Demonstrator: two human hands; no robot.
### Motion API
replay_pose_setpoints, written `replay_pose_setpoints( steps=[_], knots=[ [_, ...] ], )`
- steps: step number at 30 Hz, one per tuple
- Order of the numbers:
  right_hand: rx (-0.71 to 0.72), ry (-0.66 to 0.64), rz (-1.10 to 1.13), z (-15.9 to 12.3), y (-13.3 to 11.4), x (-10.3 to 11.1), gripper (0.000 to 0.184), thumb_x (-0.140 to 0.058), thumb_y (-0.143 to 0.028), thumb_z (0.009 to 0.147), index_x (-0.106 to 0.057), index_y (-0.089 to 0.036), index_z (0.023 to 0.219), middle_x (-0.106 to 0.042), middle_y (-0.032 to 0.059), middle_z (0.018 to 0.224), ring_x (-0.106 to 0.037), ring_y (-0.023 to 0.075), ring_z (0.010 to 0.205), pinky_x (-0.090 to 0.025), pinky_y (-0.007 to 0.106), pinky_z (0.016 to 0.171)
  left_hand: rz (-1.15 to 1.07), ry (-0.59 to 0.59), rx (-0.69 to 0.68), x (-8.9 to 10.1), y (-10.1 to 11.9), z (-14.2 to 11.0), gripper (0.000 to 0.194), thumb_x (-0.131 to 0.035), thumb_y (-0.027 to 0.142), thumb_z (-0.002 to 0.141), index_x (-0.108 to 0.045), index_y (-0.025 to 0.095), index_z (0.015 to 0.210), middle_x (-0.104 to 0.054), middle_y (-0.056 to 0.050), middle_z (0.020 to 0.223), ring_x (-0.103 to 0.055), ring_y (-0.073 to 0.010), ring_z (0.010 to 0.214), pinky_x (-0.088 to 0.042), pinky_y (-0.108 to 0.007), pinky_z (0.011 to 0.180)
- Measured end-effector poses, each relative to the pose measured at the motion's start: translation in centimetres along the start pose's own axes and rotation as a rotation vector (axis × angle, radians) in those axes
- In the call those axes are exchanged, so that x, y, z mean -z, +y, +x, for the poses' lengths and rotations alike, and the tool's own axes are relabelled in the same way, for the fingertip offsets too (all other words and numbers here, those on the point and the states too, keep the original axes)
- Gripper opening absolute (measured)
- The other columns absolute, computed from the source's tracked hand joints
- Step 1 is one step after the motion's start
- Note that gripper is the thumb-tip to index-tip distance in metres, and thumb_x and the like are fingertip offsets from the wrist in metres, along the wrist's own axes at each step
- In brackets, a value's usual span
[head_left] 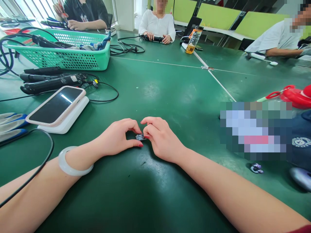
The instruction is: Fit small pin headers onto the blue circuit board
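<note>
Just above the green table (150, 90), a small flat grey-and-black piece with fine detail (140, 137), perhaps a circuit board, sits between my two hands. My left hand (119, 136), with a pale bangle (63, 161) on its wrist, holds the piece's left side between thumb and bent index finger. My right hand (161, 139) reaches in from the other side, its fingers curled and its thumb and fingertip pressed at the piece's right end. The fingers partly cover the piece, so its full shape is hidden.
On the left are a phone (57, 105) on a white box (65, 121), black corded hair tools (53, 82), gloves (11, 126) and a green basket (68, 58). At right lie a hair clip (257, 168) and a mouse (301, 178). Several people sit across the table, near a bottle (193, 40).
</note>
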State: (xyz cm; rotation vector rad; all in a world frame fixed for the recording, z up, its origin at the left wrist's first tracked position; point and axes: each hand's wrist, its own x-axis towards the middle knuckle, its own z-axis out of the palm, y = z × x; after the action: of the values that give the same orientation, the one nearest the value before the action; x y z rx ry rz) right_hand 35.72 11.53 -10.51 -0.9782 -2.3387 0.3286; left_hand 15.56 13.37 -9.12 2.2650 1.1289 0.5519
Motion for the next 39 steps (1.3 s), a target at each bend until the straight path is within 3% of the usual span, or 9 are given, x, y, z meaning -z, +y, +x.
replay_pose_setpoints(
  steps=[13,19,25,39],
  knots=[
    [0.059,-0.001,-0.051,-0.1,-0.2,0.1,0.021,-0.044,-0.022,0.095,-0.062,-0.020,0.085,-0.056,0.0078,0.121,-0.048,0.0196,0.111,-0.038,0.038,0.097,-0.054,0.003,-0.023,0.1,0.2,-0.1,0.032,-0.071,0.049,0.071,-0.060,0.020,0.079,-0.066,-0.002,0.086,-0.061,-0.0185,0.082,-0.049,-0.031,0.075],
    [-0.115,0.124,-0.018,-0.5,1.0,0.7,0.021,-0.046,-0.017,0.092,-0.066,-0.021,0.086,-0.059,0.0071,0.114,-0.052,0.0208,0.107,-0.041,0.040,0.095,0.021,0.040,-0.006,0.1,-0.2,-0.1,0.031,-0.070,0.048,0.072,-0.062,0.021,0.084,-0.068,-0.004,0.095,-0.062,-0.0205,0.088,-0.049,-0.034,0.081],
    [-0.250,0.024,-0.030,-0.8,2.2,0.7,0.008,-0.060,-0.020,0.085,-0.067,-0.022,0.083,-0.054,0.0070,0.123,-0.047,0.0255,0.116,-0.041,0.048,0.098,0.067,0.066,0.022,0.2,-0.3,0.0,0.029,-0.070,0.047,0.073,-0.062,0.020,0.082,-0.068,-0.004,0.096,-0.062,-0.0203,0.086,-0.050,-0.034,0.078],
    [-0.220,-0.028,-0.039,-0.7,1.9,0.4,0.008,-0.062,-0.016,0.083,-0.066,-0.021,0.078,-0.054,0.0060,0.124,-0.046,0.0248,0.117,-0.041,0.049,0.098,0.092,0.051,0.022,0.1,-0.6,-0.1,0.029,-0.068,0.047,0.074,-0.062,0.021,0.086,-0.067,-0.004,0.097,-0.062,-0.0209,0.089,-0.050,-0.034,0.078]
  ],
)
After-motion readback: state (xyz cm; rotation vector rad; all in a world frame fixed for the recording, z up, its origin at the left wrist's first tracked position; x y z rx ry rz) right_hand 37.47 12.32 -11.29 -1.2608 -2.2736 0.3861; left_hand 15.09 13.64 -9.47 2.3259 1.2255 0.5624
